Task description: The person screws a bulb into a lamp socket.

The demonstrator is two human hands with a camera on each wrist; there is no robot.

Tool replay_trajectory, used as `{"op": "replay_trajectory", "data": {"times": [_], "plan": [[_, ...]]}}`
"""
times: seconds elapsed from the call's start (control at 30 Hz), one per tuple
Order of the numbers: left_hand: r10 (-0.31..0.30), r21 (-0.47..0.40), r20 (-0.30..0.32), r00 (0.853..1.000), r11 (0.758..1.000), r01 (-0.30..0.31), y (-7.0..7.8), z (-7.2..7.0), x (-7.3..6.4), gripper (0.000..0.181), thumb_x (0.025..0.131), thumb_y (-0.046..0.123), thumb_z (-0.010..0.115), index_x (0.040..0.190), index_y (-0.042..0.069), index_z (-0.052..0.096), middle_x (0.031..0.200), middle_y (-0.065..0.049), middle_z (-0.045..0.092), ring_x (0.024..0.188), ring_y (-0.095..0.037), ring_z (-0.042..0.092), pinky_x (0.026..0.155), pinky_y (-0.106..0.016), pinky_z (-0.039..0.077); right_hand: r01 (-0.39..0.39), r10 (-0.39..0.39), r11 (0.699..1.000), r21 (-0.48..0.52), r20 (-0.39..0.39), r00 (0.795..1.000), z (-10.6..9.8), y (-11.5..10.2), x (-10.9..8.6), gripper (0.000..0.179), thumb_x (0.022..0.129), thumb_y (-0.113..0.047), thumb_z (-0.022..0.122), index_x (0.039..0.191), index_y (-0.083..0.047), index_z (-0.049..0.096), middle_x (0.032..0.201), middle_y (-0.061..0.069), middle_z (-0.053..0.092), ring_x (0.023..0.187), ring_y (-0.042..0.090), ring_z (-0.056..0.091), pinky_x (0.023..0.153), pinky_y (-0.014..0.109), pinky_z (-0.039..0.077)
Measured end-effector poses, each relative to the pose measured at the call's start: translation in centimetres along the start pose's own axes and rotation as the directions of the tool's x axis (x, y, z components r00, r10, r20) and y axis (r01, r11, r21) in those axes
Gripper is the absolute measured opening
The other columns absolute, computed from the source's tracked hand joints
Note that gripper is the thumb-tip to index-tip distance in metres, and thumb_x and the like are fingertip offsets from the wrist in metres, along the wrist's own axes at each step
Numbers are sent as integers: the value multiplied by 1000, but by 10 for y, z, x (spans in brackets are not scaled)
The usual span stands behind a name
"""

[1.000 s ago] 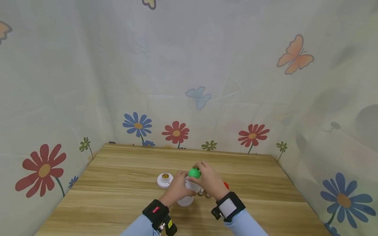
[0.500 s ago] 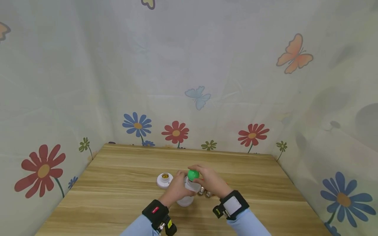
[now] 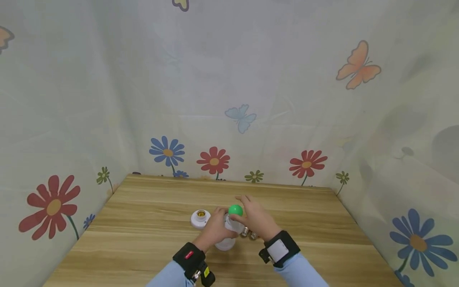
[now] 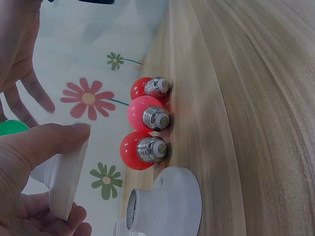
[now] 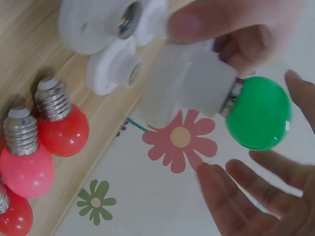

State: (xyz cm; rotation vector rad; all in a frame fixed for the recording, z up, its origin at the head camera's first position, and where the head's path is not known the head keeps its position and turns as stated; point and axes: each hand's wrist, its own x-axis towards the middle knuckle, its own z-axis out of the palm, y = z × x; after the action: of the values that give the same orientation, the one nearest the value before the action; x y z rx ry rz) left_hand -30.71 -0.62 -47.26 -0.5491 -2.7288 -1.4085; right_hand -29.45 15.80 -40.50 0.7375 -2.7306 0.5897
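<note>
My left hand (image 3: 214, 229) grips a white lamp holder (image 5: 202, 81) by its round base, raised above the table and tilted. A green light bulb (image 5: 259, 113) sits at the mouth of that holder, part of its metal screw thread showing. Around the green bulb, the fingers of my right hand (image 3: 259, 219) are spread and relaxed; the right wrist view shows them apart from the glass. How deep the thread sits in the holder cannot be told.
Two red bulbs (image 4: 138, 151) and a pinkish one (image 4: 142, 110) lie on the wooden table (image 3: 150, 239). White lamp holders stand nearby, one (image 3: 200, 219) left of my hands and another (image 3: 225, 244) below them. A flowered curtain (image 3: 201, 79) hangs behind.
Half a second ago my right fingers were closed round the green bulb; now they have loosened and spread. My left hand and its lamp holder have stayed in place.
</note>
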Motion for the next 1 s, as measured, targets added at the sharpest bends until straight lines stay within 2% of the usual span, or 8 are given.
{"op": "replay_trajectory", "data": {"times": [0.07,0.13,0.23,0.3,0.47,0.63,0.8,1.0], "plan": [[6,1,1,1000,1000,-6,0,0,0,80,69,23,87,135,-3,48,132,-18,49,123,-37,49,100,-55,44,-31,24,995,-93,-78,997,4,-2,0,55,82,-47,73,116,-6,60,106,9,63,83,16,62,69,29,58],[5,-3,6,1000,1000,-5,0,0,0,79,70,23,86,135,-2,48,131,-18,49,123,-37,49,100,-54,44,-50,33,989,-136,-125,992,7,-3,0,51,79,-50,74,104,-7,60,93,4,61,70,11,56,58,21,53],[-2,-8,13,1000,1000,2,0,-1,-1,79,70,23,86,135,-1,48,131,-16,50,123,-36,49,100,-54,44,-57,35,987,-148,-147,989,10,-5,0,47,78,-49,76,97,-9,58,83,0,56,64,7,49,54,16,48],[-8,-8,14,1000,1000,8,-1,0,0,78,71,23,86,135,0,48,131,-16,50,123,-36,49,100,-54,44,-54,33,988,-142,-150,988,10,-6,0,46,78,-48,76,96,-10,58,82,0,56,64,7,50,56,15,49],[-19,-5,12,1000,1000,19,-2,-1,1,78,71,24,86,135,0,48,132,-16,49,124,-36,49,101,-54,44,-43,34,996,-75,-125,992,9,-6,0,42,79,-43,77,100,-10,61,91,3,62,71,9,57,62,19,54],[-26,-8,11,1000,1000,26,-3,-1,1,78,70,23,87,134,0,49,132,-16,49,123,-36,49,101,-54,44,-2,4,998,58,-33,999,6,-1,0,41,82,-29,77,115,-7,64,111,8,64,88,18,64,73,29,57],[-23,-9,5,1000,1000,23,-3,-2,0,79,69,22,87,134,-1,49,130,-15,50,122,-35,50,100,-54,45,52,-63,983,178,58,996,1,3,2,43,86,-14,72,126,-3,61,123,13,62,102,25,64,83,40,57],[-18,-15,9,1000,1000,18,-1,-3,-1,79,69,22,87,133,-2,48,129,-17,50,121,-36,50,100,-56,44,67,-92,976,208,112,989,-4,3,3,44,88,-8,69,130,-2,57,130,16,60,112,29,62,91,45,53]]}}
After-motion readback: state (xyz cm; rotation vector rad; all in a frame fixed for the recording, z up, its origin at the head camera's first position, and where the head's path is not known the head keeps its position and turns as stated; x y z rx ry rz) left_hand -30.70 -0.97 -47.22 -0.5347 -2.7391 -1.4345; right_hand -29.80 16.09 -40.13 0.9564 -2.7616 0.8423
